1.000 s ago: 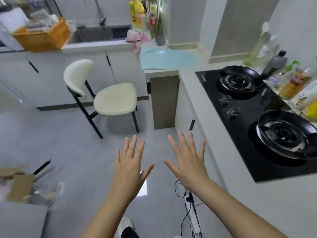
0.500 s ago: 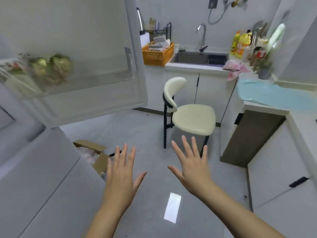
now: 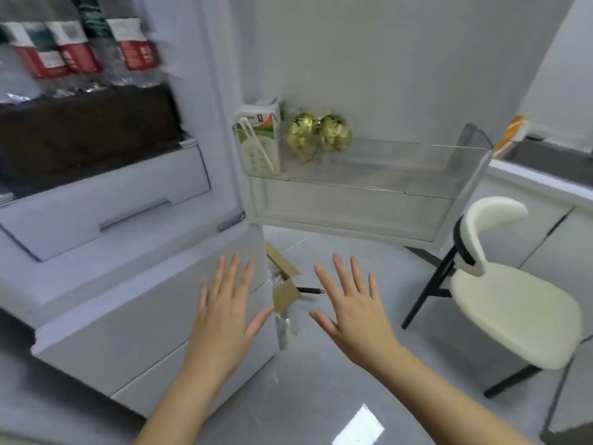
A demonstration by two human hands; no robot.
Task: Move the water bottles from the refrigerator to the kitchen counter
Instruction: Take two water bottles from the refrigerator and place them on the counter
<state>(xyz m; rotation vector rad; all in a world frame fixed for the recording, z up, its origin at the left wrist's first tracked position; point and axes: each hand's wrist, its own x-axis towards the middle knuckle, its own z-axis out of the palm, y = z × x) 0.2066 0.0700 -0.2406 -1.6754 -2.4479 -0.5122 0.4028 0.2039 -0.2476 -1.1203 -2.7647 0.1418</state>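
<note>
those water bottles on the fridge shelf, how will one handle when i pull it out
The water bottles look like thin clear plastic, so one probably dents under a tight squeeze. They stand tall and narrow, packed side by side, so neighbours may wobble or tip. Coming from the fridge, they may feel slippery.

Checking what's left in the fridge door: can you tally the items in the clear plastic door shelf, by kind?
White drink carton with a straw: 1
Gold foil-wrapped round items: 2
Total: 3
</note>
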